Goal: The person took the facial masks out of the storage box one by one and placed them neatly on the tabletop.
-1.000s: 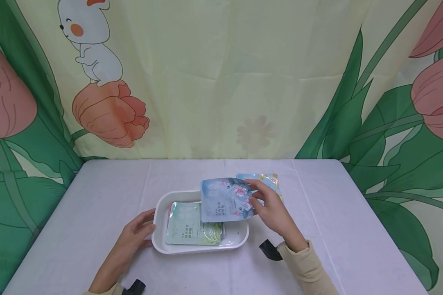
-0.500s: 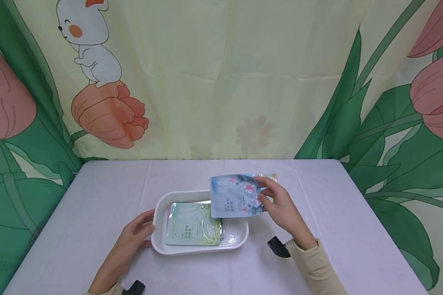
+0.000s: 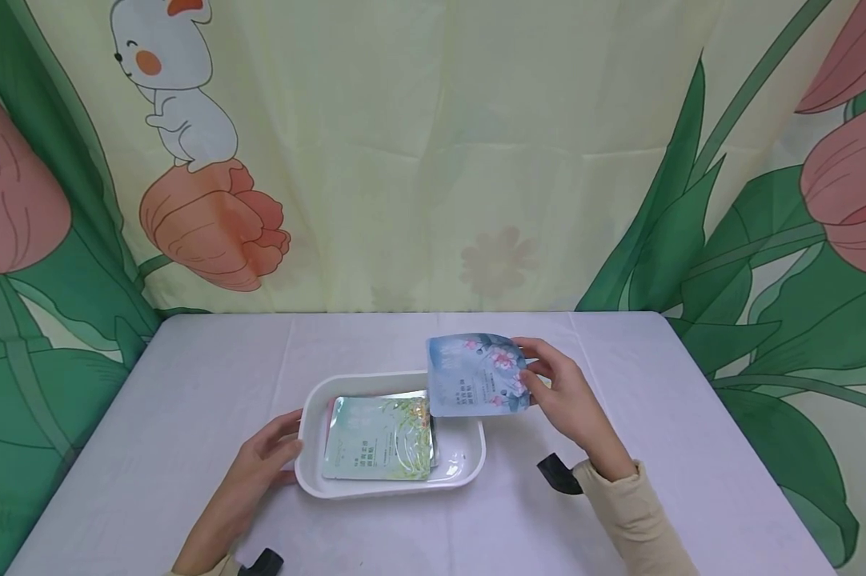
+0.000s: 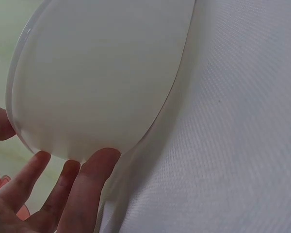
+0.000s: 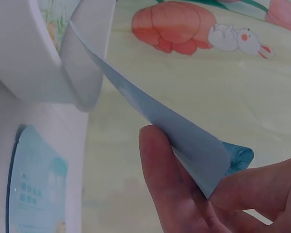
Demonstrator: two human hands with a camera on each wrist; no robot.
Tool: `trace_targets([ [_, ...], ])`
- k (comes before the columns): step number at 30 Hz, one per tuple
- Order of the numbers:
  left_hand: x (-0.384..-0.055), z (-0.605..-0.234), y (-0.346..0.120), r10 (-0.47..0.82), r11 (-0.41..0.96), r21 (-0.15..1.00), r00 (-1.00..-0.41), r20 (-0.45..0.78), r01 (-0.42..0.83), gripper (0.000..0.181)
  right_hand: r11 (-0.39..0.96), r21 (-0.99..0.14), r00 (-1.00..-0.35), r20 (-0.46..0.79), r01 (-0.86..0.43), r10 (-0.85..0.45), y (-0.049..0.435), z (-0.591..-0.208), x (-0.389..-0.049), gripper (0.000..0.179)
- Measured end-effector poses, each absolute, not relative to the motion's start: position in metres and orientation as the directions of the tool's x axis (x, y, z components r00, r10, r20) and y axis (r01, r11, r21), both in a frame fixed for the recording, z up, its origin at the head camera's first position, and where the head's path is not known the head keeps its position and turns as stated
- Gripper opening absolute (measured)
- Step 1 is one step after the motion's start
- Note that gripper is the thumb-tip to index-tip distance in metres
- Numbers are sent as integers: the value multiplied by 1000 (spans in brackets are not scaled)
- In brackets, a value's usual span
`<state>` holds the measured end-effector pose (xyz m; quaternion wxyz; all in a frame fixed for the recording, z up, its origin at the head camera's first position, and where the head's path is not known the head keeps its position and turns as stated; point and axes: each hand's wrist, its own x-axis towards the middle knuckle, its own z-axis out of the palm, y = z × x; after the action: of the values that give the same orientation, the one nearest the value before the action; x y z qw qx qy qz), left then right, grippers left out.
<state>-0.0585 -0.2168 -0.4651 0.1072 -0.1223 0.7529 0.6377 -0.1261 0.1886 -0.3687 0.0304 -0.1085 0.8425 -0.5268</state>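
Note:
In the head view my right hand pinches the right edge of a blue face mask sachet with pink flowers. It is raised, overlapping the back right corner of a white tray. The right wrist view shows this sachet edge-on between thumb and fingers. Several sachets are stacked in the tray, a pale green face mask sachet on top. My left hand touches the tray's left end with spread fingers. In the left wrist view fingertips rest against its outer wall.
A light blue sachet lies on the table beside the tray in the right wrist view, hidden behind the held one in the head view. A white cloth covers the table. Behind stands a curtain printed with flowers and a rabbit.
My right hand has carried the blue face mask sachet right and slightly back, uncovering more of the green sachet and covering the one on the table. The left hand and tray stay put.

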Motion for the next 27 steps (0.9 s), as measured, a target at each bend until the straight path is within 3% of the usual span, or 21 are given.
trace_targets([
  [27,-59,-465,-217,-55,162,933,-947,-318,-323,57,521,-847,-993,57,-103,-103,228,-358,-132,50],
])
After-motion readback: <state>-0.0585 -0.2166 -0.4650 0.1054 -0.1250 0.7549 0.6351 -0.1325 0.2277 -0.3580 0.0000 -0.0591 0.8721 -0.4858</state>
